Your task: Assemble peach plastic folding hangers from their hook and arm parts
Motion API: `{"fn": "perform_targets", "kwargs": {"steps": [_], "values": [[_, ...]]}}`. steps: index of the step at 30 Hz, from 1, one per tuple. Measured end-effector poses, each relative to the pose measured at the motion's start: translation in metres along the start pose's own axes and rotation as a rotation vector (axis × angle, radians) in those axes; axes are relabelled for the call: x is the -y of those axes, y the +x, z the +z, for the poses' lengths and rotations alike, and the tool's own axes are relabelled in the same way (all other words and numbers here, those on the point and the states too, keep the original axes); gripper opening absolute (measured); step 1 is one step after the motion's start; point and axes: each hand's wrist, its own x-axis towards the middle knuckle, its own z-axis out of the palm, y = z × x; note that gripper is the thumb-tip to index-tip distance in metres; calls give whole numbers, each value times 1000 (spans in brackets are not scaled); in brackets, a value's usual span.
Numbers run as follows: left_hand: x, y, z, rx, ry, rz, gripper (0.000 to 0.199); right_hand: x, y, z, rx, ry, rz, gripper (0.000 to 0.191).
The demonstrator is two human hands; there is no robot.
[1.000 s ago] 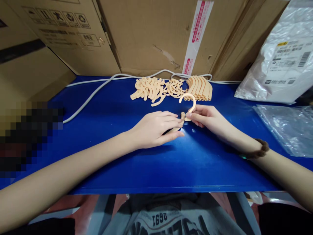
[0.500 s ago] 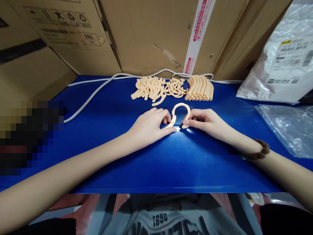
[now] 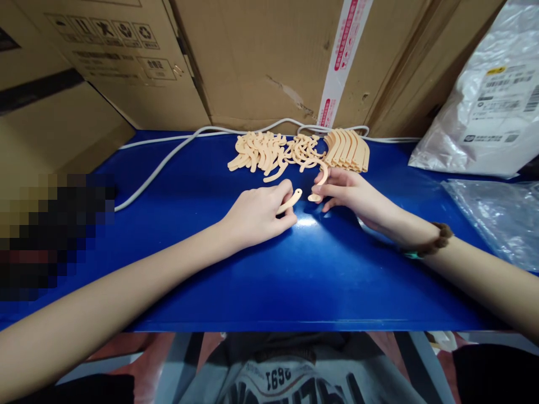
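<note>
Your left hand [image 3: 261,214] grips a smooth, bowed strip [image 3: 291,202], holed at its tip; your right hand [image 3: 352,192] pinches a rounded hook [image 3: 325,173].

A glossy blue worktop [image 3: 295,292] spans the middle of the frame, a pale patch of light [image 3: 307,222] gleaming near its centre. Brown cardboard [image 3: 252,56] rises behind it along the top, crossed right of centre by a white-and-pink tape strip [image 3: 342,62], with printed handling symbols [image 3: 103,31] at upper left. Reddish floor [image 3: 148,365] shows at lower left, beside a bluish-grey leg [image 3: 179,359].
</note>
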Motion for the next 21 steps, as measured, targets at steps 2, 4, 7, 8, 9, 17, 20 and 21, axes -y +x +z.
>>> {"fn": "perform_targets", "kwargs": {"steps": [2, 4, 7, 8, 9, 17, 20, 21], "values": [[0, 0, 0, 4, 36, -6, 8, -3, 1, 3, 14, 22, -18, 22], [0, 0, 0, 5, 48, -8, 9, -7, 2, 4, 17, 17, -36, 24], [0, 1, 1, -4, 40, -6, 13, -10, 1, 0, 31, 6, -48, 28], [0, 2, 1, -5, 37, -5, 15, -11, 1, -1, 45, 6, -52, 29], [0, 2, 1, -5, 35, -2, 17, -11, 1, -3, 61, 7, -56, 31], [3, 2, 1, 17, 92, 92, 21, -14, 0, -4, 79, 45, -81, 39], [4, 2, 2, 10, 95, 133, 26, -13, 0, -5, 91, 47, -74, 41], [4, 2, 2, 3, 97, 133, 27, -13, 0, -5, 96, 50, -71, 41]]}}
